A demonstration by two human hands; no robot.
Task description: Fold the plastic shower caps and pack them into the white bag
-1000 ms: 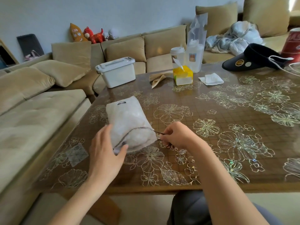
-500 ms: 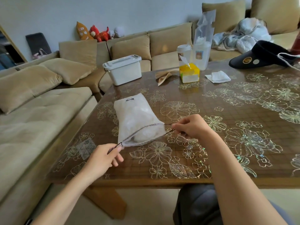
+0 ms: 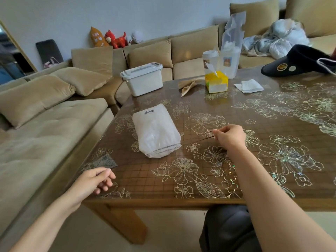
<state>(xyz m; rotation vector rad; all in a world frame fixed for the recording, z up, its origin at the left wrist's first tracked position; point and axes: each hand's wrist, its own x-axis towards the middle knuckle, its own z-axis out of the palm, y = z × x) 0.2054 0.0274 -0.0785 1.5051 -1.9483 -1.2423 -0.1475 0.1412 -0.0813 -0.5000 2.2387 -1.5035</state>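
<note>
Right hand (image 3: 230, 136) pinches drawstring (image 3: 199, 140) beside white bag (image 3: 154, 131); left hand (image 3: 94, 180) curled.

I have one view, a wide-angle head camera close above the near edge of the desk (image 3: 141, 180), facing forward and down across it to the sofa (image 3: 45, 142) beyond the desk's far left.

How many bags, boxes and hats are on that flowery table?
Bags: 2 (white drawstring bag, tall clear plastic bag)
Boxes: 2 (white lidded plastic box, yellow tissue box)
Hats: 1 (black sun visor)
Total: 5
</note>
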